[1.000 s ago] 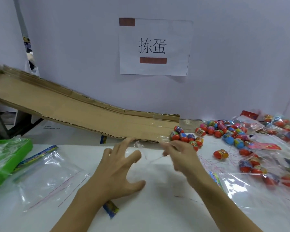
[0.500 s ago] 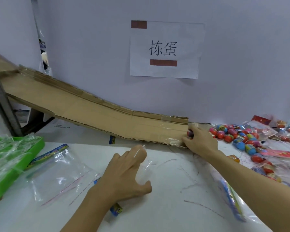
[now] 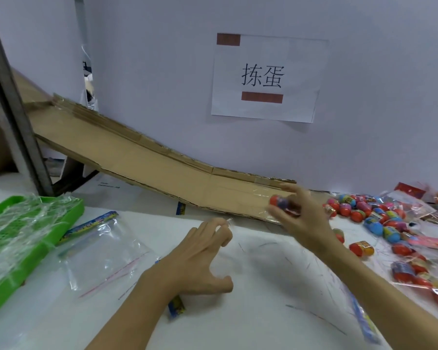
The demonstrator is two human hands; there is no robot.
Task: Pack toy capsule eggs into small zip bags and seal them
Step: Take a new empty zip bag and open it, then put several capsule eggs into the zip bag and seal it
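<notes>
White desk (image 3: 250, 319), scribbled with pen marks, bearing all the items shown. A cardboard ramp (image 3: 142, 170) slopes down along the wall behind the desk, its low end reaching the desk just left of the loose capsule eggs (image 3: 374, 218), which lie heaped on the desk to the right of the ramp's foot, red and blue, some among crumpled clear film. A paper sign (image 3: 266, 77) with two printed characters is taped to the wall above the ramp's lower half. A green tray (image 3: 15, 238), covered in crinkled clear wrap, sits on the desk below the ramp's upper half, at the left edge of view. An empty zip bag (image 3: 104, 251) with a printed header lies flat on the desk between the tray and the left hand (image 3: 197, 263). The left hand, below the middle of the ramp, hovers palm down with fingers bent and parted, thumb and forefinger tips pinching the thin clear edge of a second zip bag (image 3: 228, 248), hardly visible against the desk. The right hand (image 3: 301, 218), raised in front of the ramp's foot, grips capsule eggs in hand (image 3: 280, 201), red and blue, in its curled fingers; motion blur hides their number. A bag of packed eggs (image 3: 415, 274) lies on the desk well right of the ramp's foot, near the right forearm.
</notes>
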